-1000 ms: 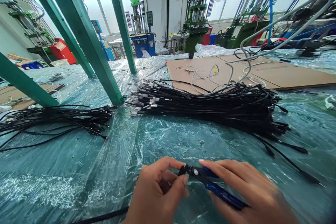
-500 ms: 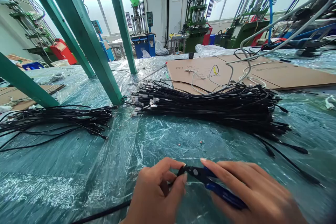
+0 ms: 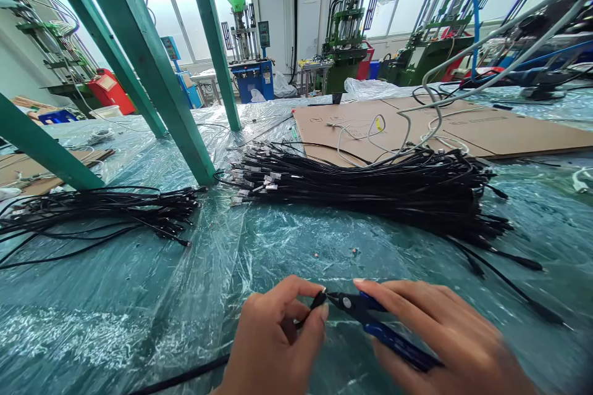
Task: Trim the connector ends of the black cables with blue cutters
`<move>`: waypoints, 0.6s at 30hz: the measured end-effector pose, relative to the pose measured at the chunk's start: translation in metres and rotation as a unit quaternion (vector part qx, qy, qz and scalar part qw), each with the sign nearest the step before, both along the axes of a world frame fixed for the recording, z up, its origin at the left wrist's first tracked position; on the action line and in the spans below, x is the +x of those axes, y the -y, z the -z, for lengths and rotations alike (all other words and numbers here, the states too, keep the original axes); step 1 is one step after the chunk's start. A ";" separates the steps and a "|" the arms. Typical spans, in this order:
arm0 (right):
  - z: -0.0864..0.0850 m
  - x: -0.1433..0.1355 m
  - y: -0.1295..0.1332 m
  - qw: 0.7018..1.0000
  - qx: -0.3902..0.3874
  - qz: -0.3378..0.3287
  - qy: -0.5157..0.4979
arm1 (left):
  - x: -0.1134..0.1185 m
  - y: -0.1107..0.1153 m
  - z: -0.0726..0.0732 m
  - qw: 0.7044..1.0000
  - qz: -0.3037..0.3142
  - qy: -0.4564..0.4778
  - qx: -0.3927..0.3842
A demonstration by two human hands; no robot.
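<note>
My left hand (image 3: 273, 339) pinches the plug end of a black cable (image 3: 185, 376) between thumb and fingers at the bottom centre. My right hand (image 3: 440, 339) grips blue-handled cutters (image 3: 370, 318), and their black jaws touch the cable's tip beside my left fingertips. The cable trails off to the lower left over the plastic-covered table (image 3: 139, 296). A big bundle of black cables (image 3: 370, 188) with metal plugs lies just beyond my hands. A looser pile of black cables (image 3: 92, 216) lies at the left.
Green metal frame legs (image 3: 152, 68) stand on the table at the left. Flat cardboard (image 3: 440, 126) with white and grey wires lies at the back right. Moulding machines (image 3: 248, 43) fill the hall behind.
The cutter jaws have slid slightly right off the cable end, so the plug tip now shows between my fingers. Both hands stay in about the same place.
</note>
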State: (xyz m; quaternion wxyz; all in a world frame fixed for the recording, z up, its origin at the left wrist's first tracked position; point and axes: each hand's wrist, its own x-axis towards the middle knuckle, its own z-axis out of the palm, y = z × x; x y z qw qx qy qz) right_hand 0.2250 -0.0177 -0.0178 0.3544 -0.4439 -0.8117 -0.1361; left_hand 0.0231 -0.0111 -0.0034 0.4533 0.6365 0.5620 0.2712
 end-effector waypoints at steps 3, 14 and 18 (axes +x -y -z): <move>0.002 0.001 0.000 1.000 -0.002 0.001 0.001 | 0.001 0.001 0.001 1.000 -0.012 0.003 0.004; -0.001 -0.002 -0.003 1.000 -0.012 -0.010 0.000 | 0.003 0.002 -0.001 1.000 0.003 -0.012 -0.006; 0.003 0.001 0.000 1.000 -0.028 -0.008 0.000 | 0.003 -0.001 -0.004 0.998 -0.001 0.033 -0.050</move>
